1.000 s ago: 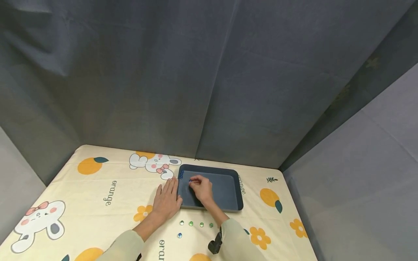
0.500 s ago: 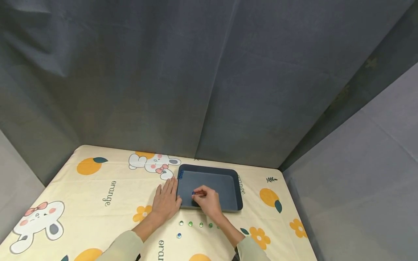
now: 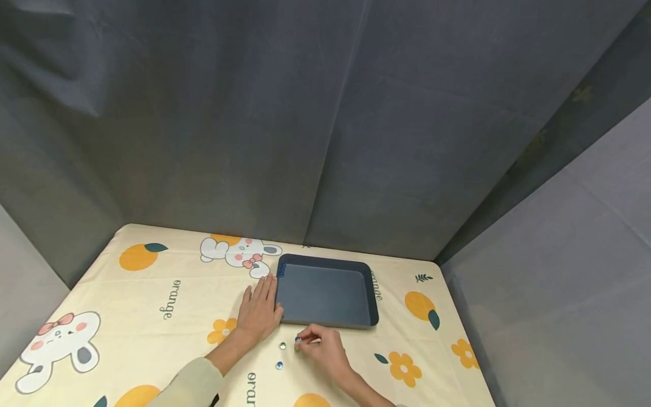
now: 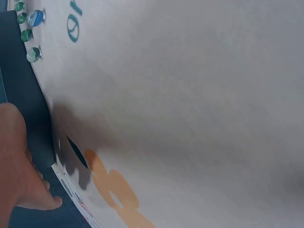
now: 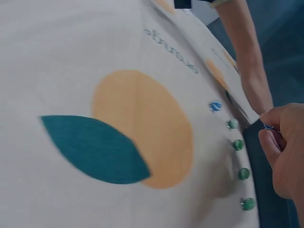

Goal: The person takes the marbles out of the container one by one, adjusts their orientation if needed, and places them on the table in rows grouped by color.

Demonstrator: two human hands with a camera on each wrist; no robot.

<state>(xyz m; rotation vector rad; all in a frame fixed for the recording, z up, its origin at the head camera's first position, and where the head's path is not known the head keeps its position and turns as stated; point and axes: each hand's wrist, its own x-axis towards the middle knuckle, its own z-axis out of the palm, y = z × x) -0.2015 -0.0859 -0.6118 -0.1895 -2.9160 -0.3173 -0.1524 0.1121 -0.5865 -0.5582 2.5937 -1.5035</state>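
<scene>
My left hand (image 3: 258, 314) lies with fingers straight along the left edge of a dark grey rectangular tray (image 3: 328, 324). Between the thumb and fingers of my right hand (image 3: 325, 353), a small blue marble (image 5: 269, 127) is pinched, mostly covered by the fingertips. That hand hovers in front of the tray's near side, over a row of green marbles (image 5: 238, 144) that it hides in part in the head view. A clear blue-and-white marble (image 3: 279, 366) sits nearer to me than the row. Inside the tray's far left corner are several dark blue marbles (image 3: 282, 271).
A cream tablecloth (image 3: 193, 316) printed with oranges, flowers and rabbits covers the table. Grey curtains (image 3: 213, 141) hang behind and on both sides. At the row's left end is a pale green marble (image 3: 282, 346).
My right hand has moved from above the tray toward me, past its near edge, with the blue marble still pinched. My left hand has stayed at the tray's left edge.
</scene>
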